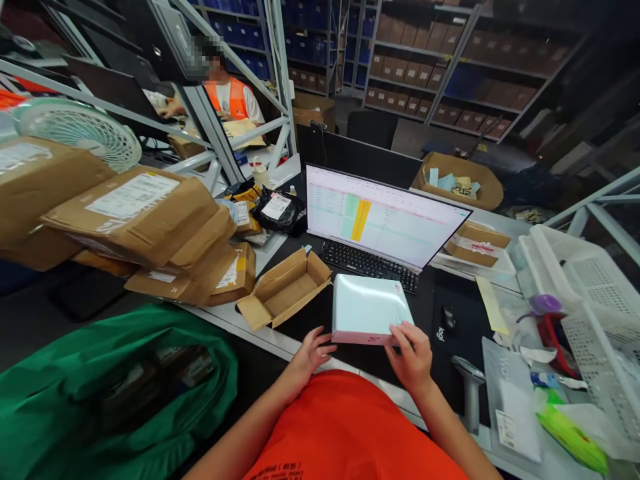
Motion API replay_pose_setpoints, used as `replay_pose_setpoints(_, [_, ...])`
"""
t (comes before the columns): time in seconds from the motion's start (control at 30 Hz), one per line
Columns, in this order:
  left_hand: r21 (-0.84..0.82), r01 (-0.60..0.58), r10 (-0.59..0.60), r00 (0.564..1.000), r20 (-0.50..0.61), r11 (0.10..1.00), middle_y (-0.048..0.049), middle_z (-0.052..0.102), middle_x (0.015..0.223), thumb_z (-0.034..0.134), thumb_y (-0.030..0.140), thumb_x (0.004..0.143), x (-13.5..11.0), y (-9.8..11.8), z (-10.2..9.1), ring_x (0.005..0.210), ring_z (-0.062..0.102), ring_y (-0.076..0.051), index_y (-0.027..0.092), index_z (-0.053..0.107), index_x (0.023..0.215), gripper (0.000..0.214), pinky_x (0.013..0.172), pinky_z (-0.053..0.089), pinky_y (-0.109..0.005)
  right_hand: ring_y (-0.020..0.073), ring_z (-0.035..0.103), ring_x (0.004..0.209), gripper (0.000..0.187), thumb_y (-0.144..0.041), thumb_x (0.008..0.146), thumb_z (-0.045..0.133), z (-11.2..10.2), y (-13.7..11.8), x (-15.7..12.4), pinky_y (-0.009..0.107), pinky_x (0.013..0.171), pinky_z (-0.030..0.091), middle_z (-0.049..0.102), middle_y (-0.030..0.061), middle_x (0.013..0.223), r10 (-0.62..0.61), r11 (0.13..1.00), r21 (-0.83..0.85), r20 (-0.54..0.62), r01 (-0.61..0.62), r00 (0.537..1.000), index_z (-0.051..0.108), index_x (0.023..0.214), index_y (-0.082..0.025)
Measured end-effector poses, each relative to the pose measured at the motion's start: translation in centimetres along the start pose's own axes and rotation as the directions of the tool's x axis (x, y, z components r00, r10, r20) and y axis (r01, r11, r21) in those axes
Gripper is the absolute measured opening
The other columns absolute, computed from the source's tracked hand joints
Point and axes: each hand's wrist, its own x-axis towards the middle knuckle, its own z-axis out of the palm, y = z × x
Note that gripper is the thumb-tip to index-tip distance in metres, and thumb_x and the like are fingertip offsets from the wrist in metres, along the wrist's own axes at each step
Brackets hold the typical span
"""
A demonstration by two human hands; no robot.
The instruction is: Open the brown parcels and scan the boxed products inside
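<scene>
A flat white box (370, 303) with a pale pink front side lies in front of the keyboard (365, 260). My right hand (414, 352) grips its near right corner, fingers on the lid and thumb at the front side. Beside the near left corner is my left hand (311, 357), fingers apart and holding nothing; I cannot tell whether the fingertips touch the box. An opened brown carton (290, 290), its flaps folded out and its inside bare, stands to the left of the white box.
A monitor (380, 213) stands behind the keyboard. Taped parcels (145, 213) are piled at left, above a green sack (200, 413). On the right are a mouse (449, 318), a barcode scanner (470, 390) and white baskets (595, 360). Another person (233, 100) sits beyond the frame.
</scene>
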Motion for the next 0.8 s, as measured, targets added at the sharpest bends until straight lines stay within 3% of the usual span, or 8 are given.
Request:
replay_pose_setpoints(0.17, [-0.036, 0.085, -0.085, 0.996, -0.004, 0.996, -0.0182, 0.065, 0.129, 0.08, 0.064, 0.067, 1.6, 3.9, 4.6, 0.112, 0.067, -0.033, 0.019, 0.051, 0.13, 0.083, 0.093, 0.056, -0.046, 0.0212, 0.068, 0.102, 0.045, -0.015, 0.088, 0.062, 0.9, -0.7, -3.9, 0.048, 0.101, 0.058, 0.066, 0.0009, 0.103, -0.148, 0.989, 0.019, 0.123, 0.147, 0.981, 0.064, 0.119, -0.047])
replay_pose_setpoints(0.3, [0.219, -0.081, 0.093, 0.995, -0.042, 0.972, -0.0165, 0.064, 0.131, 0.088, 0.047, 0.06, 3.2, 4.3, 4.1, 0.12, 0.063, -0.033, 0.018, 0.047, 0.132, 0.088, 0.102, 0.051, -0.047, 0.0334, 0.05, 0.134, 0.049, -0.033, 0.087, 0.062, -1.4, 2.0, -6.8, 0.067, 0.112, 0.04, 0.056, 0.012, 0.133, 0.243, 0.969, -0.102, 0.224, -0.226, 0.944, 0.052, 0.136, -0.032])
replay_pose_setpoints(0.37, [0.386, -0.215, 0.241, 0.97, -0.02, 0.897, -0.017, 0.058, 0.139, 0.089, 0.048, 0.058, 3.6, 3.8, 3.4, 0.128, 0.056, -0.034, 0.018, 0.045, 0.136, 0.094, 0.11, 0.044, -0.049, 0.0405, 0.038, 0.142, 0.061, -0.041, 0.086, 0.059, -3.6, 4.6, -8.7, 0.071, 0.112, 0.034, 0.048, 0.0247, 0.142, 0.603, 0.771, -0.286, 0.038, -0.569, 0.797, 0.045, 0.14, -0.015])
replay_pose_setpoints(0.43, [0.519, -0.294, 0.343, 0.939, 0.001, 0.803, -0.017, 0.054, 0.143, 0.089, 0.049, 0.058, 3.9, 3.2, 2.9, 0.133, 0.052, -0.035, 0.018, 0.043, 0.14, 0.099, 0.113, 0.04, -0.05, 0.0449, 0.039, 0.14, 0.063, -0.043, 0.08, 0.058, -5.8, 7.4, -11.0, 0.07, 0.109, 0.035, 0.049, 0.0321, 0.135, 0.873, 0.402, -0.344, -0.134, -0.849, 0.468, 0.049, 0.131, -0.008])
replay_pose_setpoints(0.5, [0.604, -0.323, 0.382, 0.923, 0.033, 0.728, -0.0162, 0.054, 0.144, 0.088, 0.049, 0.058, 4.1, 2.8, 2.9, 0.134, 0.051, -0.036, 0.018, 0.043, 0.142, 0.1, 0.113, 0.04, -0.05, 0.0488, 0.048, 0.132, 0.055, -0.042, 0.065, 0.064, -7.5, 10.0, -13.2, 0.069, 0.104, 0.04, 0.059, 0.0299, 0.119, 0.99, 0.076, -0.315, -0.089, -0.946, 0.109, 0.056, 0.112, -0.013])
replay_pose_setpoints(0.57, [0.653, -0.33, 0.381, 0.922, 0.068, 0.682, -0.0155, 0.056, 0.142, 0.087, 0.047, 0.059, 4.1, 2.7, 3.1, 0.132, 0.052, -0.036, 0.019, 0.045, 0.142, 0.098, 0.111, 0.042, -0.049, 0.0493, 0.06, 0.115, 0.044, -0.04, 0.052, 0.067, -8.3, 12.0, -14.8, 0.067, 0.093, 0.048, 0.066, 0.0211, 0.096, 0.994, -0.081, -0.286, 0.054, -0.955, -0.1, 0.055, 0.091, -0.022])
replay_pose_setpoints(0.63, [0.671, -0.334, 0.371, 0.924, 0.095, 0.662, -0.0159, 0.056, 0.142, 0.087, 0.046, 0.058, 4.2, 2.6, 3.5, 0.131, 0.053, -0.036, 0.018, 0.047, 0.141, 0.097, 0.111, 0.042, -0.049, 0.0418, 0.069, 0.087, 0.035, -0.043, 0.05, 0.064, -8.2, 13.3, -15.6, 0.059, 0.077, 0.057, 0.064, 0.0112, 0.074, 0.975, -0.118, -0.234, 0.156, -0.965, -0.157, 0.049, 0.077, -0.026])
replay_pose_setpoints(0.8, [0.648, -0.355, 0.379, 0.919, 0.109, 0.674, -0.0174, 0.055, 0.142, 0.086, 0.046, 0.059, 4.5, 2.6, 3.9, 0.131, 0.053, -0.036, 0.016, 0.045, 0.142, 0.098, 0.112, 0.041, -0.048, 0.0188, 0.051, 0.042, 0.037, -0.057, 0.054, 0.061, -6.6, 12.2, -13.6, 0.035, 0.043, 0.048, 0.049, -0.0034, 0.051, 0.932, -0.101, -0.07, 0.342, -0.992, -0.119, 0.05, 0.072, -0.026])
